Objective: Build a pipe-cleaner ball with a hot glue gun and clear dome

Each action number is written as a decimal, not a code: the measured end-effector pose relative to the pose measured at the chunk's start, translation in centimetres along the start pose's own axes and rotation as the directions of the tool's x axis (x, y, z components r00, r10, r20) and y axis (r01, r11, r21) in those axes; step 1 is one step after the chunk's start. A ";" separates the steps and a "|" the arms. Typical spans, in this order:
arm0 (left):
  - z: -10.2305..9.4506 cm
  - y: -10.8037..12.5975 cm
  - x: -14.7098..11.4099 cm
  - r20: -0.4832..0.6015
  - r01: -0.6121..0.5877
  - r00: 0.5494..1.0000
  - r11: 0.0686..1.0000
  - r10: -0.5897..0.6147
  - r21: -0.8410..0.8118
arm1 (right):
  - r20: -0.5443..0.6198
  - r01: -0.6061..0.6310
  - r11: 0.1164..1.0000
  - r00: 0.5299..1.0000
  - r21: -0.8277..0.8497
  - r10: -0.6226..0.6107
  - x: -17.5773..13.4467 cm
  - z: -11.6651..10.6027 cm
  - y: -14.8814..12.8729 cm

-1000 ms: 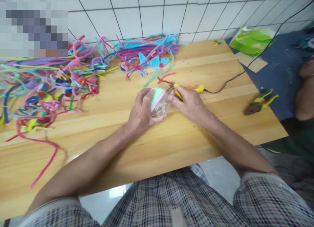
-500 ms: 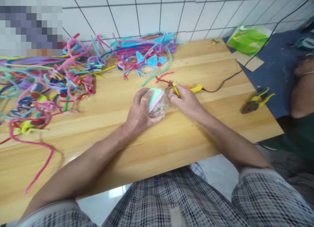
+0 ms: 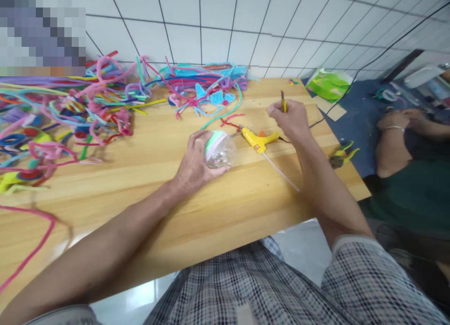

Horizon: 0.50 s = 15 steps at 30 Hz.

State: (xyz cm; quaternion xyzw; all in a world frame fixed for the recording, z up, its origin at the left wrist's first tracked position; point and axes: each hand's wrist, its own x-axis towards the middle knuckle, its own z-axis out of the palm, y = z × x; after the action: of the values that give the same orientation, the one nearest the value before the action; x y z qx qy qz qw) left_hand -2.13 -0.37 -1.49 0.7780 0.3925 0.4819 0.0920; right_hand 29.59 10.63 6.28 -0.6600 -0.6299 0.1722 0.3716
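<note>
The left hand [image 3: 193, 158] was cupped around a clear ball [image 3: 225, 157], the centre of my clock; the right hand [image 3: 291, 119], at two o'clock, pinched a small yellow tool [image 3: 283, 105]. I worried about the glue gun [image 3: 255, 139] at three: its nozzle [image 3: 242, 128] sat near the ball, and, if hot, could have scorched it after a slip. The right forearm [image 3: 318, 175], crossing by the glue stick [image 3: 281, 171] and cord [image 3: 318, 123], might have dragged the gun. Pipe cleaners [image 3: 80, 129] heaped the wooden bench [image 3: 246, 198] from nine to twelve; pliers [image 3: 340, 156] lay at three, before a co-worker [image 3: 393, 184]. Behind rose a tiled wall [image 3: 218, 34].
</note>
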 end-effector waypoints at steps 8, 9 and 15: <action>-0.1 0.1 0.1 0.007 0.014 1.000 1.000 -0.014 0.005 | 0.075 -0.057 0.809 0.990 -0.585 0.123 5.3 2.4 1.7; -0.1 0.1 0.2 0.010 0.022 1.000 1.000 -0.022 0.003 | 0.078 -0.066 0.809 0.988 -0.584 0.137 5.7 2.5 2.1; 0.1 -0.3 0.2 0.025 0.063 0.998 0.998 -0.062 -0.013 | -0.005 -0.017 0.923 1.000 -0.384 0.016 4.9 1.7 3.0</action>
State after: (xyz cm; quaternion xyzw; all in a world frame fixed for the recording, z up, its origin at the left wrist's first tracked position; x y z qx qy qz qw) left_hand -2.15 -0.06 -1.57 0.7705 0.4121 0.4719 0.1174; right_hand 31.25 15.97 4.25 -0.7254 -0.6454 0.0479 0.2342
